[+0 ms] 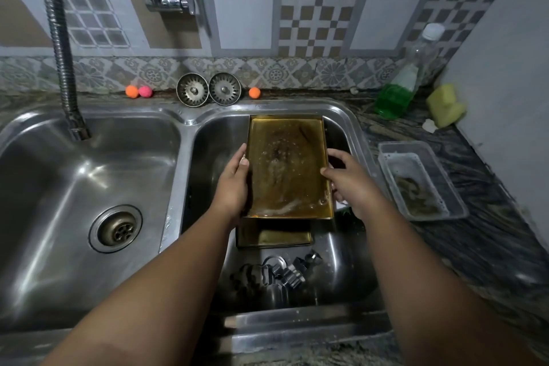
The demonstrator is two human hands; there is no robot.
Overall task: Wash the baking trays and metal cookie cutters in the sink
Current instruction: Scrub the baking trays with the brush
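Cutters (276,275) waited at the sink's (190,121) front while left hand (234,184) and right hand (349,186) gripped the tray's (286,169) sides mid-wash, probably needing rinsing.

Gold-toned metal on the top tray (288,166), wet, glossy, beaded with droplets. The second tray (276,237) beneath has the same golden sheen. Thin bright metal for the cookie cutters (276,273). The sink (89,175) is smooth stainless steel, streaked with reflections. There's a ribbed chrome hose (59,38), a cloudy plastic container (421,181), a matt porous sponge (444,104) and a polished mottled stone counter (490,232).
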